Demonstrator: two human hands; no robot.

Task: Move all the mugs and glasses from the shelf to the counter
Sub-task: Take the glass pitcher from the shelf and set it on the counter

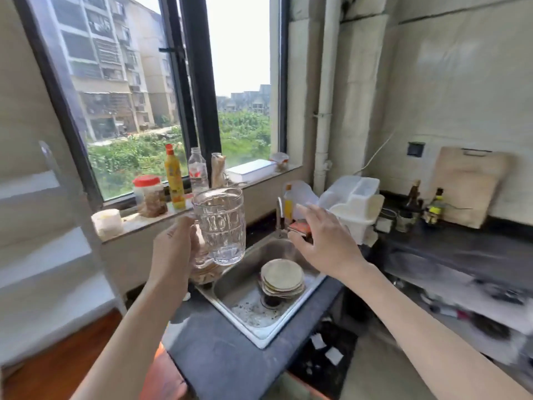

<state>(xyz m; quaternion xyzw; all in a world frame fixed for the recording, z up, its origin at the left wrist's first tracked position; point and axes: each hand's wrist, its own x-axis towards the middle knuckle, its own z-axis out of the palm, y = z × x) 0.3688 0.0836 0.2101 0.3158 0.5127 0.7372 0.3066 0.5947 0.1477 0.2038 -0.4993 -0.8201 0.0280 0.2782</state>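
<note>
A clear, faceted glass mug [219,226] hangs in the air above the left edge of the sink, upright and empty. My left hand [176,249] is shut on its handle. My right hand [320,238] floats open over the back of the sink, fingers spread, holding nothing, a short way right of the mug. The white shelf [43,241] stands at the far left, blurred; I see no mugs or glasses on it. The dark grey counter [219,350] runs below my arms.
A steel sink [251,310] holds a stack of plates [282,277]. Jars and bottles line the windowsill [173,180]. A white dish rack [352,203], sauce bottles [432,206] and a cutting board [467,186] stand on the right counter.
</note>
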